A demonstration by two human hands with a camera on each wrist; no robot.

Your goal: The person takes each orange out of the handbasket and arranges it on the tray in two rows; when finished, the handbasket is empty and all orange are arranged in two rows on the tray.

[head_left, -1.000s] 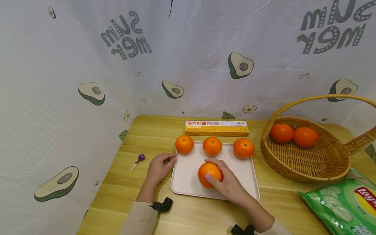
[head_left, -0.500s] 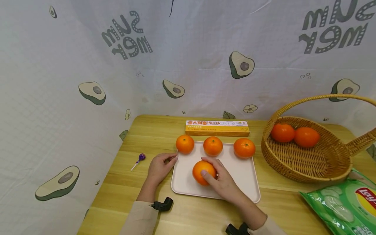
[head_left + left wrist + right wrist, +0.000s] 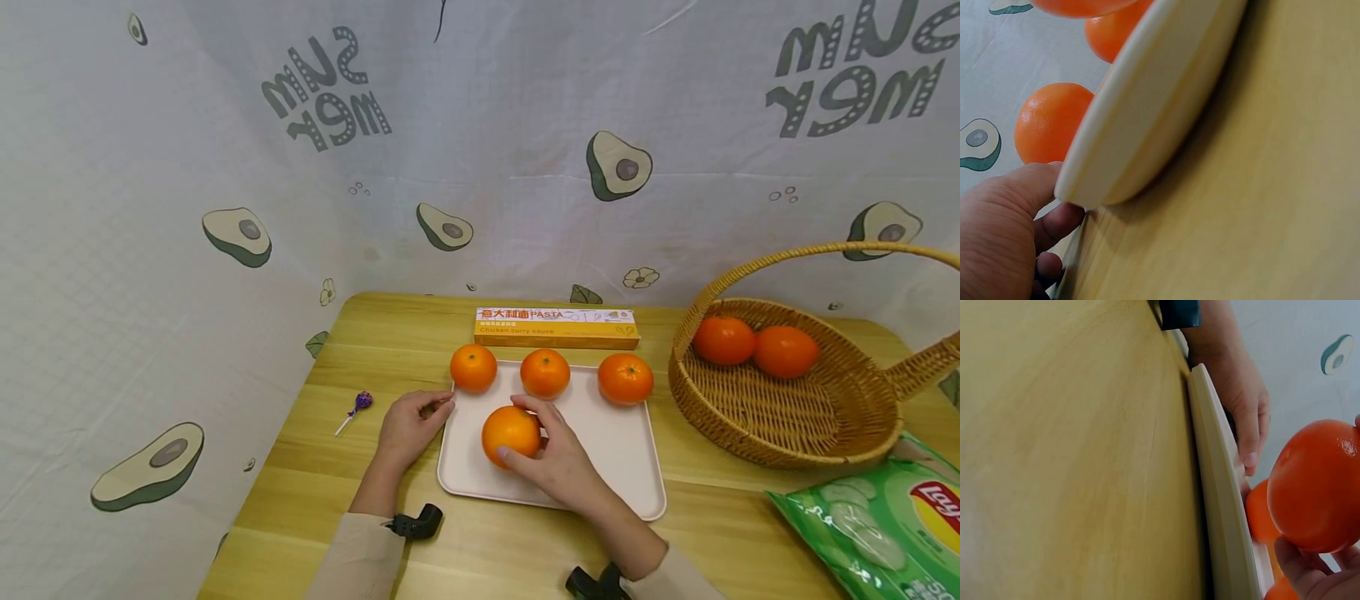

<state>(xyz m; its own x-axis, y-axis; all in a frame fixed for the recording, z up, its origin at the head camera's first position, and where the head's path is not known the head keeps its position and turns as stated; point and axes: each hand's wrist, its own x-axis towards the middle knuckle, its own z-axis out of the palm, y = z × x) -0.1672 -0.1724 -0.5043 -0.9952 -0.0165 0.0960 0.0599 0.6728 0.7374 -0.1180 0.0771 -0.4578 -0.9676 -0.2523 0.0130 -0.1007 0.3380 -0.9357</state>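
Observation:
In the head view my right hand point(image 3: 558, 462) holds an orange point(image 3: 508, 435) over the left half of a pale rectangular tray point(image 3: 603, 450), thumb on its near side and fingers at its far side. The right wrist view has this orange point(image 3: 1316, 487) large at the right, above the tray's rim. My left hand point(image 3: 411, 429) is at the tray's left edge; up close in the left wrist view, its thumb and forefinger pinch the tray's corner point(image 3: 1110, 169). Along the tray's far edge sit three more oranges: left point(image 3: 473, 367), middle point(image 3: 545, 373) and right point(image 3: 626, 379).
Behind the tray lies a pasta box point(image 3: 557, 328). A wicker basket point(image 3: 795, 425) with two orange-red fruits point(image 3: 753, 346) stands at the right, a green chip bag point(image 3: 862, 525) in front of it. Left of my left hand is a purple lollipop point(image 3: 362, 402). A printed curtain hangs behind.
My right hand has carried the orange leftward over the tray, from its middle toward the left side. The left hand has stayed at the tray's edge.

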